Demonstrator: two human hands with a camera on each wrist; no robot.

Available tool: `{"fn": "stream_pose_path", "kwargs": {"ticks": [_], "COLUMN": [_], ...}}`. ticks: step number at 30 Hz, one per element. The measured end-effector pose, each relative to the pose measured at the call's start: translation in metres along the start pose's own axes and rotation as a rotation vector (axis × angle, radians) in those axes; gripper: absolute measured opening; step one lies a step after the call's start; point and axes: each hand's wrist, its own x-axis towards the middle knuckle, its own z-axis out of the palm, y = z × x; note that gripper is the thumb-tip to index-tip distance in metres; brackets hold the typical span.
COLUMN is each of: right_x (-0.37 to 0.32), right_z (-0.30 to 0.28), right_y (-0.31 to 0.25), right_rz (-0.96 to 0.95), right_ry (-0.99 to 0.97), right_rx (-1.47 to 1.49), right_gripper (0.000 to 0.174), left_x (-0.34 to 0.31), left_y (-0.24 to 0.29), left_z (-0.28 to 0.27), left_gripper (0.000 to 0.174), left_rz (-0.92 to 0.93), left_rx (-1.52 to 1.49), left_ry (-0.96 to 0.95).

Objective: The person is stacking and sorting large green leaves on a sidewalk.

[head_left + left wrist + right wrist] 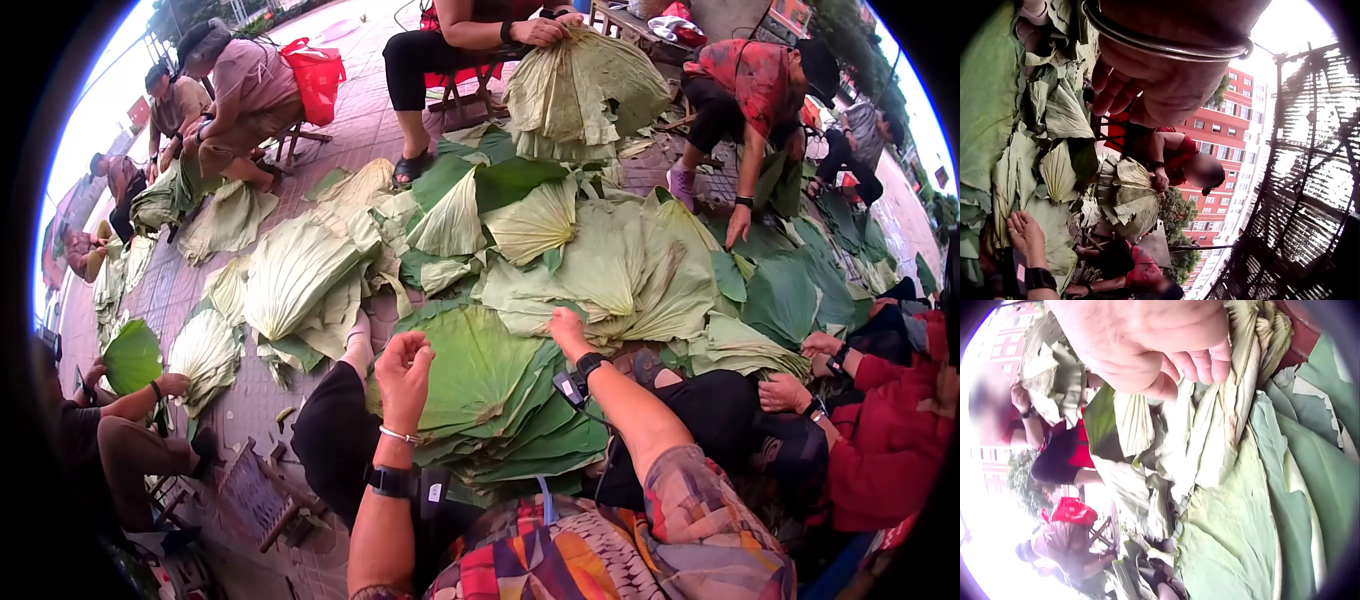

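Note:
A stack of broad green lotus leaves (470,370) lies in front of me, its upper leaf showing veins that spread from the middle. My left hand (403,375) is raised over the stack's left side, fingers loosely bent around nothing; a metal bangle circles its wrist. Farther forward, my right hand (570,332) hovers by the near edge of pale, drier lotus leaves (630,265). In the right wrist view its relaxed fingers (1200,365) overlap the folded pale leaves and grip none of them.
Another heap of pale leaves (300,270) spreads to the left over the paving. Across from me a seated person holds a large leaf bundle (585,90). More people work around the pile, one in red sleeves (890,440) close at my right. A low stool (265,495) stands at left.

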Motion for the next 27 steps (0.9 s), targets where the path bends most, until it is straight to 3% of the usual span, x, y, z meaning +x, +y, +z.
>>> {"fn": "stream_pose_path", "kwargs": {"ticks": [2,4,7,9,12,16,19,24,27], "right_x": [-0.01,-0.031,-0.063,-0.079,-0.102,-0.123,-0.127,-0.112,-0.11], "right_z": [0.015,0.024,0.037,0.044,0.05,0.049,0.047,0.053,0.041], "right_y": [-0.005,-0.016,-0.029,-0.034,-0.043,-0.052,-0.05,-0.04,-0.054], "right_rz": [-0.228,-0.328,-0.305,-0.522,-0.548,-0.618,-0.689,-0.63,-0.49], "right_ry": [-0.288,-0.459,-0.62,-0.812,-0.996,-1.083,-1.021,-1.107,-1.135], "right_rx": [-0.168,-0.17,-0.206,-0.321,-0.376,-0.598,-0.637,-0.515,-0.423], "right_gripper": [0.032,0.031,0.036,0.044,0.05,0.05,0.049,0.045,0.045], "left_x": [0.0,0.0,0.001,0.001,0.001,0.0,0.0,-0.001,-0.001], "left_y": [0.0,0.0,0.0,0.0,0.002,0.004,0.004,0.007,0.003], "left_z": [0.0,-0.001,-0.001,-0.003,-0.003,-0.005,-0.006,-0.008,-0.01], "left_gripper": [0.013,0.013,0.012,0.012,0.012,0.012,0.012,0.013,0.014], "left_rz": [0.0,0.0,0.02,0.02,0.035,0.046,0.04,0.052,0.063], "left_rx": [-0.007,-0.016,0.02,0.014,0.023,0.015,0.028,0.055,0.041], "left_ry": [0.005,0.014,0.016,0.017,0.024,0.044,0.034,0.043,0.055]}}
